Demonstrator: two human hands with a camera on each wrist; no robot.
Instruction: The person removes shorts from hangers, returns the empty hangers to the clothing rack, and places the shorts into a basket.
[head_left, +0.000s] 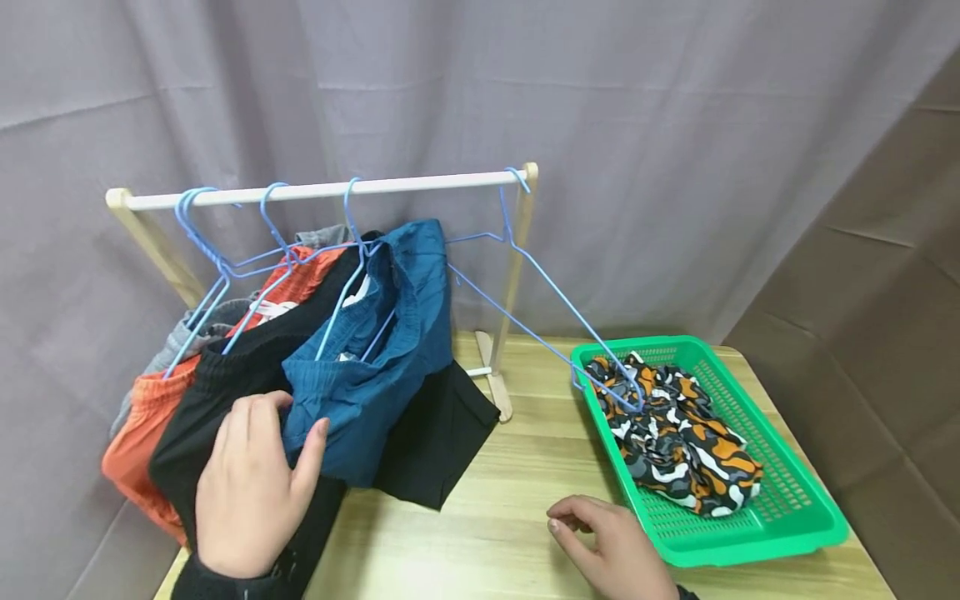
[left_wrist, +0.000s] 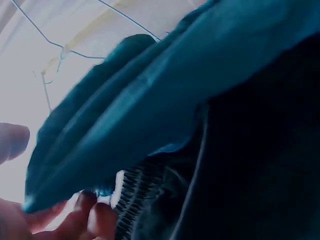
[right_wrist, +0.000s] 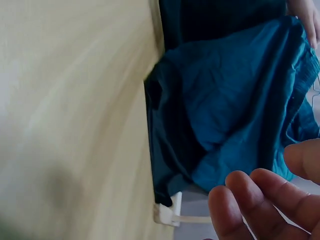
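Note:
Blue shorts [head_left: 360, 392] hang on a blue wire hanger [head_left: 352, 208] near the middle of the rail. My left hand [head_left: 251, 483] is at their near side, its fingers between the blue waistband and the black pants [head_left: 247, 367] beside it. In the left wrist view the fingertips [left_wrist: 102, 220] lie by the black elastic waistband, while the thumb [left_wrist: 12, 142] stands apart from the blue cloth. My right hand [head_left: 611, 542] hovers low over the table, fingers loosely bent and holding nothing, left of the green basket [head_left: 795, 533].
Orange shorts [head_left: 150, 417] and a grey garment [head_left: 176, 342] hang further left on the white rail [head_left: 442, 183]. One bare hanger [head_left: 558, 292] at the right end reaches over the basket. Camouflage-patterned cloth [head_left: 690, 442] lies bunched inside it. A grey curtain [head_left: 637, 125] backs the wooden table [head_left: 465, 550].

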